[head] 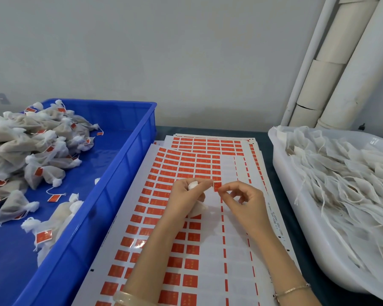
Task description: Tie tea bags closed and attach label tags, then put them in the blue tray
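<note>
My left hand (pixel 184 195) grips the tea bag (pixel 200 210) over the label sheet (pixel 234 228); my right hand (pixel 243 202) pinches a red label tag (pixel 217 186) just beside it; I should fold the tag squarely, sticky faces matched, and press evenly.

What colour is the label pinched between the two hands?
The label is red-orange with faint lighter print. The head view, the only one, shows it.
</note>
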Demonstrator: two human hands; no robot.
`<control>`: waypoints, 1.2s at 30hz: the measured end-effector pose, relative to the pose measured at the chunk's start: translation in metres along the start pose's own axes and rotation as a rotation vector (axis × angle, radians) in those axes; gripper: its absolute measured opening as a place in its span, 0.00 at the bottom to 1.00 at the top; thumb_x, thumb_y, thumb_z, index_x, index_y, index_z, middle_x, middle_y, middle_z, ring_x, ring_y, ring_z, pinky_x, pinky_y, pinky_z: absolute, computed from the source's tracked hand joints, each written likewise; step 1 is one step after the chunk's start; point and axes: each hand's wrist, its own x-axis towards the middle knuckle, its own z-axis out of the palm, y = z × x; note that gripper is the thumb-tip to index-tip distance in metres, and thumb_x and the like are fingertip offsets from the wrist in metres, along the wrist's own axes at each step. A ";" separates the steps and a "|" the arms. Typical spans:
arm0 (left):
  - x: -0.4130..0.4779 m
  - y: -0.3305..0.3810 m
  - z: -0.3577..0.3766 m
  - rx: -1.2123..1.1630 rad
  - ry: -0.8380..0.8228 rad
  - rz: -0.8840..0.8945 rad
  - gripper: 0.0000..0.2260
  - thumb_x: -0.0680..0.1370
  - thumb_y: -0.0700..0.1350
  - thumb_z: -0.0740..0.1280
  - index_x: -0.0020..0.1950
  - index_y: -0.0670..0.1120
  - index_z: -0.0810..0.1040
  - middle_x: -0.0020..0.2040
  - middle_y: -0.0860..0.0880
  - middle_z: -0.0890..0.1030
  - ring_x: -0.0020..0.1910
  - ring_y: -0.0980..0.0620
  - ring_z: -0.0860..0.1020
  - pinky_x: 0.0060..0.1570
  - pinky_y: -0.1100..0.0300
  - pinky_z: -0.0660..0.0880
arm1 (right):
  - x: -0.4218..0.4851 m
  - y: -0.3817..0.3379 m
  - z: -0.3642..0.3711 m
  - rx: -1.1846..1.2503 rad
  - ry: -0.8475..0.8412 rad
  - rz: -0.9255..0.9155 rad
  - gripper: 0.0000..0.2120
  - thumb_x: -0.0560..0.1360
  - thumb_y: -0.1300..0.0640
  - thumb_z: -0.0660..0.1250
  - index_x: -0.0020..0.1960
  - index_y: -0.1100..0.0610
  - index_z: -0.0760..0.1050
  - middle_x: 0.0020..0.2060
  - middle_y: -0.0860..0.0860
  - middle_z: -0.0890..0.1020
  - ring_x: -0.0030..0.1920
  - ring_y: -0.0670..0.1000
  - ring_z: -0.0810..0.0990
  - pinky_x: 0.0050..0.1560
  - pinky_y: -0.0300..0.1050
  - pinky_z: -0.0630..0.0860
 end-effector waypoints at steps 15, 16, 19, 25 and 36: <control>-0.003 0.000 0.002 0.044 -0.107 0.145 0.05 0.75 0.47 0.72 0.40 0.56 0.82 0.30 0.61 0.79 0.32 0.64 0.77 0.31 0.73 0.72 | 0.001 -0.002 -0.003 0.117 -0.005 0.047 0.05 0.74 0.53 0.71 0.48 0.44 0.79 0.45 0.38 0.82 0.48 0.44 0.81 0.50 0.36 0.77; -0.003 0.000 0.002 0.052 -0.114 0.149 0.04 0.75 0.48 0.71 0.40 0.56 0.82 0.30 0.61 0.79 0.34 0.63 0.77 0.33 0.72 0.72 | 0.001 -0.002 -0.003 0.110 0.002 0.048 0.05 0.74 0.53 0.71 0.47 0.44 0.79 0.45 0.38 0.82 0.48 0.44 0.81 0.49 0.35 0.77; -0.003 0.001 0.001 0.083 -0.139 0.153 0.02 0.74 0.50 0.72 0.42 0.58 0.82 0.34 0.63 0.80 0.37 0.61 0.78 0.35 0.70 0.71 | 0.002 -0.001 -0.005 0.114 0.017 0.058 0.04 0.74 0.53 0.70 0.48 0.45 0.79 0.45 0.40 0.83 0.48 0.45 0.81 0.47 0.33 0.74; -0.003 -0.002 0.004 0.149 -0.166 0.190 0.05 0.73 0.47 0.73 0.39 0.56 0.81 0.35 0.59 0.81 0.37 0.65 0.77 0.33 0.75 0.72 | 0.001 -0.004 -0.005 0.134 0.006 0.087 0.05 0.74 0.52 0.70 0.45 0.42 0.78 0.45 0.39 0.82 0.48 0.43 0.80 0.45 0.29 0.72; -0.002 -0.005 0.006 0.185 -0.149 0.223 0.02 0.74 0.50 0.72 0.42 0.56 0.82 0.39 0.55 0.83 0.41 0.58 0.79 0.38 0.71 0.74 | 0.002 0.003 -0.004 0.179 0.016 0.125 0.04 0.74 0.51 0.70 0.42 0.43 0.79 0.37 0.31 0.81 0.45 0.34 0.79 0.36 0.22 0.72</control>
